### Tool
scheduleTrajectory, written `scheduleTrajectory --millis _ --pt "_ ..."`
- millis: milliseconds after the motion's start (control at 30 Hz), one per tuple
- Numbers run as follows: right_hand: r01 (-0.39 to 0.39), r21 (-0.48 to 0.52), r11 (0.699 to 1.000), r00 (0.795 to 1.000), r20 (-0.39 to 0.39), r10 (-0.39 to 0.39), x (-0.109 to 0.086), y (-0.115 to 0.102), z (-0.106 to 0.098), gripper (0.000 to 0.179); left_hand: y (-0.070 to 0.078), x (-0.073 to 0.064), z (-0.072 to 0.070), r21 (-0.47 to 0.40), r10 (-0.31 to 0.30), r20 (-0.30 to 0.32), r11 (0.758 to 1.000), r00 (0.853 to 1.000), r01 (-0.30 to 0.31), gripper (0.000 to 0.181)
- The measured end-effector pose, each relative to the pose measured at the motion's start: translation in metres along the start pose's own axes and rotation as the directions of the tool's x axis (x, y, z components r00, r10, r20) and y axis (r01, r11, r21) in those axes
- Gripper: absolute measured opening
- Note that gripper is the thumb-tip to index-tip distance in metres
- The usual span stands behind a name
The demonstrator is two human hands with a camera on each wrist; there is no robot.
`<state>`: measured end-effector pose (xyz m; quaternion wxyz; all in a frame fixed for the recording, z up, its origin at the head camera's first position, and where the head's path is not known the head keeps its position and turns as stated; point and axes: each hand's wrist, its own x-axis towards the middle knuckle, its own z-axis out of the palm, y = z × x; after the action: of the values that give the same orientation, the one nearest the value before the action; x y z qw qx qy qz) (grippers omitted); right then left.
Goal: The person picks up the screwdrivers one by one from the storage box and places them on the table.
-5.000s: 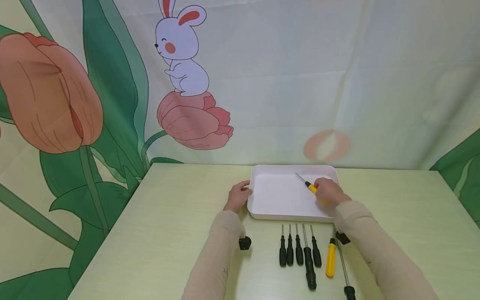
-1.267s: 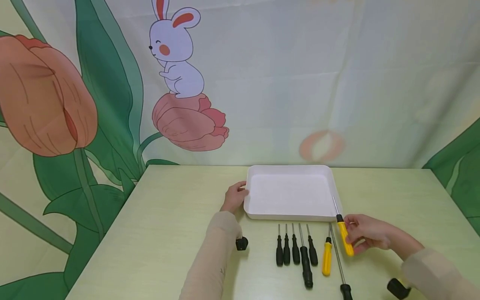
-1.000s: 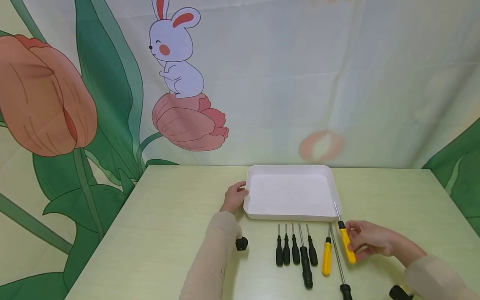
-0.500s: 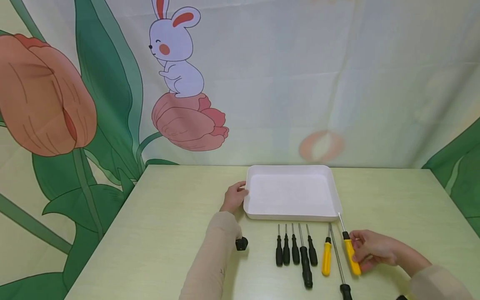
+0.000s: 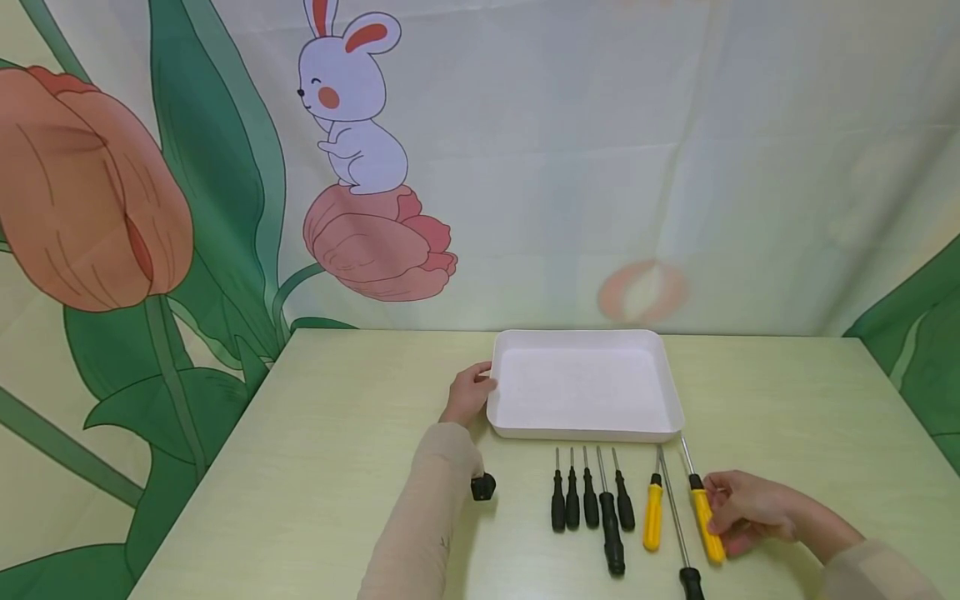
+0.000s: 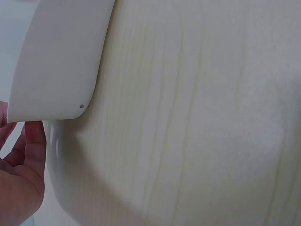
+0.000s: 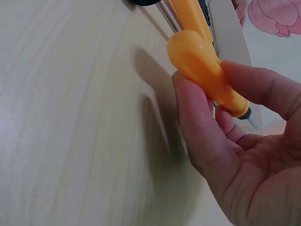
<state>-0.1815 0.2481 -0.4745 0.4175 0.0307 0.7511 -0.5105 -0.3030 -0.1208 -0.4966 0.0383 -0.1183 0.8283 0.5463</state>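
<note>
In the head view my right hand pinches the yellow handle of a screwdriver between thumb and fingers. Its shaft points toward the right front corner of a white tray. The right wrist view shows the rounded handle end close over the table, with its shadow beside it. At the tray's left side, my left hand grips the edge; in the left wrist view its fingers are at the tray's corner. Left of the held screwdriver lie a long black-handled screwdriver and another yellow screwdriver.
Several small black screwdrivers lie in a row before the tray, with a larger black screwdriver among them. The pale wooden table ends at a printed curtain with a rabbit and tulips.
My right hand has brought the yellow screwdriver out from over the tray, down and toward me, to the right end of the row. The left hand has stayed at the tray's edge.
</note>
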Motion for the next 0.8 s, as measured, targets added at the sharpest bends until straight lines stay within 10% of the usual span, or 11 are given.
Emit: scheduleTrajectory --millis 800 --pt "-0.121 -0.066 0.991 0.980 -0.164 0.108 0.008 -0.006 0.011 0.024 -0.002 0.003 0.002 -0.011 -0.005 -0.005 1.000 1.000 0.005 0.035"
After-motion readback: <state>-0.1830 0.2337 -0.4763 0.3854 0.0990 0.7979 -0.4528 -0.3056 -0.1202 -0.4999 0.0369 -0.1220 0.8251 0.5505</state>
